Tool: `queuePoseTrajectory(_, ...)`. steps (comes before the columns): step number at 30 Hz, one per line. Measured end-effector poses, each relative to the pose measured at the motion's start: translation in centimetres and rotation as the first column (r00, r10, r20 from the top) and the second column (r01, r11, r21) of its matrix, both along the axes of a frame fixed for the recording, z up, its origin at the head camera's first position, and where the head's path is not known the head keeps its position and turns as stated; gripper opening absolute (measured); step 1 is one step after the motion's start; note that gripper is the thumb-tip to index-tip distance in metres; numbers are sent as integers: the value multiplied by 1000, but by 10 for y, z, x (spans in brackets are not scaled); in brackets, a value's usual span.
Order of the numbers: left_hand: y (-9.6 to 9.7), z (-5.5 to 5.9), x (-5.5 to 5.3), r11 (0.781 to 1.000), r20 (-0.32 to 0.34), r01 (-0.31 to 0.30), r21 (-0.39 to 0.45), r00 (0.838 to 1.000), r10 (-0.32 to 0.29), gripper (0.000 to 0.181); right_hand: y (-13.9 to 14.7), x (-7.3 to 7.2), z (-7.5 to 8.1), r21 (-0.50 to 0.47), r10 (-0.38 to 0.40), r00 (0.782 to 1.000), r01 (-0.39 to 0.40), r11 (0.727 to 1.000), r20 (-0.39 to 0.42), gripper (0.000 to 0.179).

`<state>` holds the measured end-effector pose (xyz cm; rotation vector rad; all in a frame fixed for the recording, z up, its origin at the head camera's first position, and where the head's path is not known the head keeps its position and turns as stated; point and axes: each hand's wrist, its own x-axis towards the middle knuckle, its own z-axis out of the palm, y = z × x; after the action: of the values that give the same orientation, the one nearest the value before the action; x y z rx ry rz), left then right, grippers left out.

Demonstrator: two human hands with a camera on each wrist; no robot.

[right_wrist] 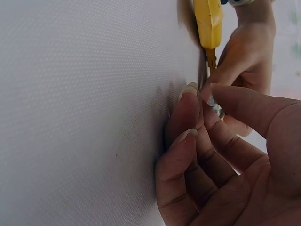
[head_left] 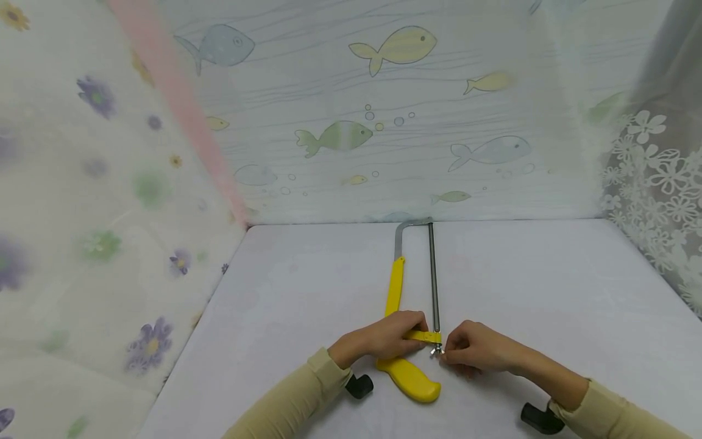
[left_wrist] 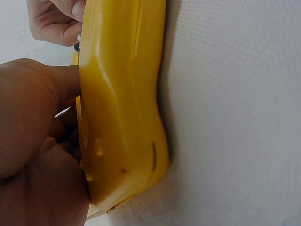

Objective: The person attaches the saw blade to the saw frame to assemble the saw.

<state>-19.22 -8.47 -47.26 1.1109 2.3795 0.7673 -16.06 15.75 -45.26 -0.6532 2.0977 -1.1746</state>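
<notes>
Hacksaw [head_left: 393, 286]: on the table [head_left: 307, 292], yellow handle [head_left: 411, 379] toward the person, grey bow [head_left: 399, 239] at the far end near the fish-printed curtain [head_left: 329, 189].
Blade [head_left: 434, 274]: dark, running along the saw's right side, from the bow's tip to a yellow crosspiece [head_left: 430, 336].
Left hand [head_left: 397, 334]: gripping the crosspiece between thumb and fingers, beside the handle.
Right hand [head_left: 479, 347]: thumb and index finger pinching the silvery wing nut [head_left: 436, 350] at the blade's near end; other fingers curled close to the table.
Sleeves [head_left: 285, 399]: beige, both cuffs turned back.
Side cloth [head_left: 126, 225]: flower-patterned, hanging left of the table.
</notes>
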Motion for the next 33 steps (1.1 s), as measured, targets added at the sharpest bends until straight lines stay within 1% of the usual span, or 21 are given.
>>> queuePoseTrajectory(8,-1,-2,-1,1000,-3,-1,13,1000,1,12,0,2,4,10,-9,1000,9,1000,-10,23)
queuePoseTrajectory(11,-1,-3,-1,1000,-3,0,17,1000,0,12,-1,2,5,6,-5,1000,5,1000,1,21)
queuePoseTrajectory(14,-1,-3,-1,1000,-2,1,16,1000,-1,12,-1,1,5,-10,7,999,-6,1000,36,20)
queuePoseTrajectory(18,-2,-3,-2,1000,-2,2,15,1000,-2,12,-2,1,3,-19,20,998,-19,1000,63,26)
queuePoseTrajectory(22,-2,-3,-2,1000,-6,6,13,1000,-6,12,-3,1,2,-10,21,998,-20,1000,61,32)
queuePoseTrajectory(28,-2,-3,-2,1000,0,11,26,1000,-11,11,-6,0,2,24,-4,998,2,1000,61,35)
queuePoseTrajectory(33,-1,-3,-2,1000,3,11,22,1000,-12,11,-8,1,2,20,-9,998,8,1000,66,35)
